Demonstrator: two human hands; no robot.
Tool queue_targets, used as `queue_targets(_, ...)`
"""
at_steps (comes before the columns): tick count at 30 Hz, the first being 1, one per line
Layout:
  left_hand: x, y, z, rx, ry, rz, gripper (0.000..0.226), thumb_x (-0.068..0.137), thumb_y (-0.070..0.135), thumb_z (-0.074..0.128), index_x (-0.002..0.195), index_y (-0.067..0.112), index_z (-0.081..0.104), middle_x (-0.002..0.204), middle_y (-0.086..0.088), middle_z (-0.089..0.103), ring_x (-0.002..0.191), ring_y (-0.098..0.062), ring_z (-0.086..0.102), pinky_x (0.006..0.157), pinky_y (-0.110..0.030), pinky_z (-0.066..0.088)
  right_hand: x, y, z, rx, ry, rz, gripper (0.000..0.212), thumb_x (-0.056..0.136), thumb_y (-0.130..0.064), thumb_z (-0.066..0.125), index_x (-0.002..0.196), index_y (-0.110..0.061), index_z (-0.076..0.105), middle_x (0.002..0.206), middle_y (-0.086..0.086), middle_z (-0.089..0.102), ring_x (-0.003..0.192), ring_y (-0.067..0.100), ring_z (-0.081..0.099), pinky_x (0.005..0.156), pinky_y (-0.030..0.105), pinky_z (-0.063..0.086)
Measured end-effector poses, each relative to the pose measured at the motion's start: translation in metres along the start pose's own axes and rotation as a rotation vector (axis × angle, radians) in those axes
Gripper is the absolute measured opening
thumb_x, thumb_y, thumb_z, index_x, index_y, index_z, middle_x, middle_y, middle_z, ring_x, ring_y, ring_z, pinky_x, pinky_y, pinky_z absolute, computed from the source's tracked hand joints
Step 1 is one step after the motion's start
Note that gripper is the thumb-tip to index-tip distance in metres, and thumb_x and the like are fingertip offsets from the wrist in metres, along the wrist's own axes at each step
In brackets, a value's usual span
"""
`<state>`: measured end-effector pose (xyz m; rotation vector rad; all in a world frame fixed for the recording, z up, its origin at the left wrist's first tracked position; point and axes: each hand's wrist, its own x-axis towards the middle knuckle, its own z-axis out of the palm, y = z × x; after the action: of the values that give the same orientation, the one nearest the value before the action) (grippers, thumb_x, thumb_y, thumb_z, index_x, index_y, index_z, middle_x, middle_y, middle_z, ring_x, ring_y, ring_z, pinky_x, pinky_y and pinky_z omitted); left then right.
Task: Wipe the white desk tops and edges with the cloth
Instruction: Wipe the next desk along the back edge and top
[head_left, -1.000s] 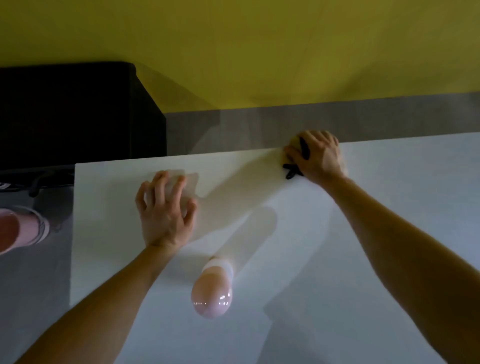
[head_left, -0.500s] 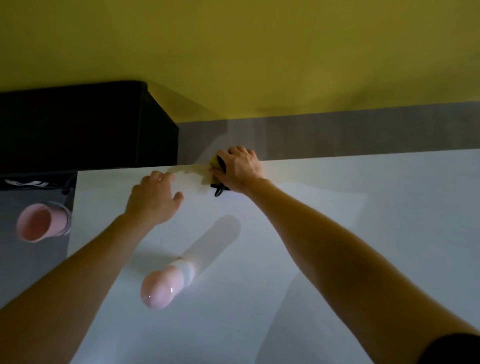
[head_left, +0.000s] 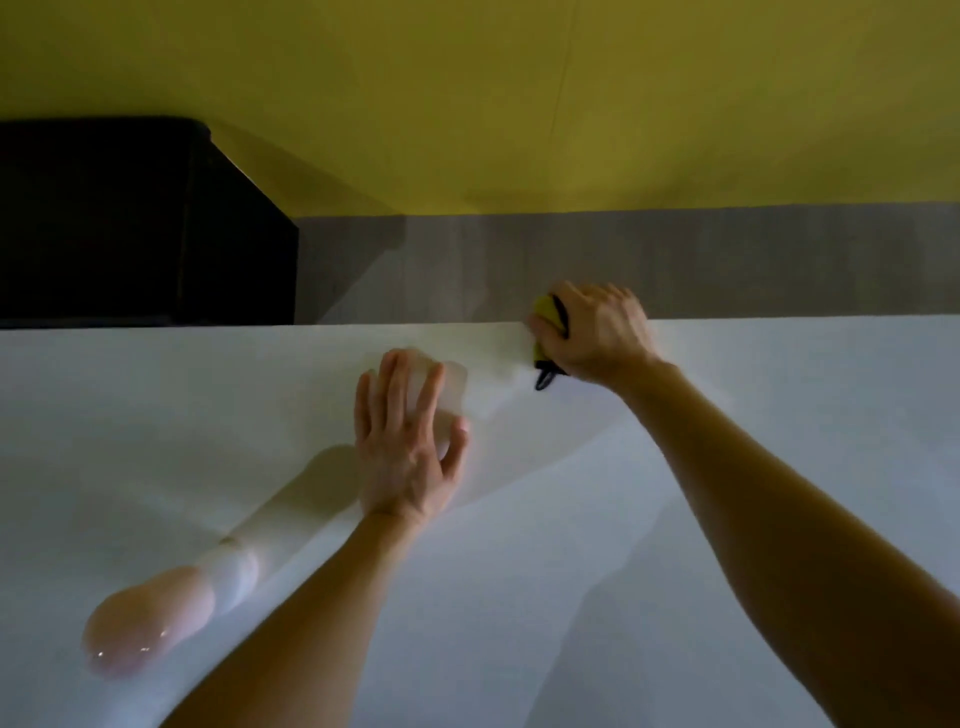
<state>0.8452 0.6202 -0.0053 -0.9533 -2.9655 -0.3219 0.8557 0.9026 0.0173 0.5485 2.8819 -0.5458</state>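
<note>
At the far edge of the white desk (head_left: 727, 441), the head view shows the right hand (head_left: 597, 332) clenched round a yellow cloth (head_left: 544, 310), knuckles lying over the rim. Most of the cloth is buried in the fist: only a yellow bulge shows on the thumb side, with a thin strip under the heel of the palm, so its full shape cannot be told. What shows runs from the rim back toward the person, and a black loop (head_left: 544, 378) trails out of the near end of the grip onto the desk top.

Left of the grip and nearer the person, the left hand (head_left: 410, 447) lies flat on the desk, fingers straight and spread, holding nothing. Farther left and nearer still lies a pink and white rounded object (head_left: 156, 618), too blurred to name. Both forearms are cut off by the bottom edge. Beyond the grip are a grey strip (head_left: 675, 260) and a yellow wall (head_left: 467, 104); far to its left stands a black cabinet (head_left: 130, 218).
</note>
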Motion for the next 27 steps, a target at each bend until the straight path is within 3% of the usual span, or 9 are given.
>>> queue_targets(3, -0.004, -0.001, 0.004, 0.029, -0.005, -0.042, 0.066, 0.105, 0.052, 0.056, 0.16, 0.015, 0.05, 0.174, -0.019, 0.032, 0.164, -0.037, 0.025, 0.132, -0.061, 0.022, 0.039, -0.089, 0.016, 0.046, -0.171, -0.206, 0.047, 0.106, -0.068, 0.044, 0.099, -0.023, 0.055, 0.093, 0.001, 0.065, 0.086, 0.031, 0.061, 0.075, 0.037, 0.04)
queue_targets(6, -0.003, -0.003, 0.008, 0.038, 0.027, -0.047, 0.068, 0.104, 0.052, 0.057, 0.158, 0.011, 0.051, 0.173, -0.018, 0.034, 0.163, -0.037, 0.028, 0.132, -0.06, 0.024, 0.043, -0.114, 0.03, 0.126, -0.124, -0.286, 0.045, 0.106, -0.067, 0.047, 0.1, -0.024, 0.058, 0.09, -0.003, 0.061, 0.088, 0.026, 0.062, 0.076, 0.038, 0.044)
queue_targets(9, -0.004, -0.003, 0.011, 0.008, 0.08, -0.024, 0.062, 0.104, 0.044, 0.06, 0.156, 0.01, 0.055, 0.17, -0.02, 0.039, 0.162, -0.039, 0.031, 0.128, -0.063, 0.028, 0.014, -0.045, 0.028, 0.149, 0.051, -0.289, 0.046, 0.102, -0.065, 0.055, 0.112, -0.022, 0.066, 0.098, 0.003, 0.066, 0.093, 0.03, 0.062, 0.086, 0.043, 0.05)
queue_targets(13, -0.003, -0.002, 0.009, -0.024, 0.102, -0.02, 0.062, 0.105, 0.049, 0.053, 0.155, 0.012, 0.057, 0.17, -0.02, 0.039, 0.162, -0.038, 0.031, 0.127, -0.063, 0.029, -0.033, 0.09, -0.009, 0.077, 0.199, -0.06, 0.049, 0.103, -0.066, 0.053, 0.109, -0.02, 0.067, 0.1, 0.006, 0.067, 0.097, 0.037, 0.063, 0.091, 0.05, 0.049)
queue_targets(15, -0.001, -0.002, 0.01, -0.012, 0.107, -0.02, 0.063, 0.104, 0.049, 0.052, 0.155, 0.012, 0.057, 0.17, -0.021, 0.039, 0.162, -0.04, 0.031, 0.127, -0.064, 0.028, -0.04, 0.107, -0.019, 0.016, 0.223, 0.047, 0.047, 0.102, -0.064, 0.051, 0.106, -0.02, 0.065, 0.103, 0.008, 0.067, 0.102, 0.04, 0.062, 0.096, 0.05, 0.046)
queue_targets(18, -0.001, -0.002, 0.009, -0.003, 0.11, -0.022, 0.063, 0.104, 0.048, 0.054, 0.155, 0.012, 0.056, 0.17, -0.021, 0.039, 0.161, -0.04, 0.032, 0.127, -0.064, 0.028, -0.028, 0.042, -0.007, 0.013, 0.171, 0.071, 0.048, 0.101, -0.064, 0.043, 0.094, -0.019, 0.06, 0.097, 0.01, 0.066, 0.1, 0.039, 0.062, 0.093, 0.047, 0.041)
queue_targets(23, -0.002, -0.006, 0.01, 0.03, 0.077, -0.056, 0.07, 0.105, 0.053, 0.05, 0.157, 0.006, 0.05, 0.169, -0.021, 0.04, 0.159, -0.04, 0.035, 0.13, -0.062, 0.026, 0.043, -0.119, 0.035, 0.123, -0.101, -0.263, 0.046, 0.107, -0.068, 0.039, 0.096, -0.026, 0.055, 0.099, 0.003, 0.069, 0.101, 0.032, 0.066, 0.082, 0.039, 0.038)
queue_targets(27, -0.004, -0.006, 0.012, 0.05, 0.073, -0.082, 0.074, 0.105, 0.059, 0.045, 0.159, 0.008, 0.048, 0.168, -0.02, 0.041, 0.158, -0.04, 0.037, 0.131, -0.06, 0.026, 0.048, -0.126, 0.045, 0.211, -0.1, -0.291, 0.048, 0.103, -0.072, 0.049, 0.101, -0.025, 0.06, 0.099, 0.002, 0.069, 0.098, 0.031, 0.067, 0.08, 0.038, 0.045)
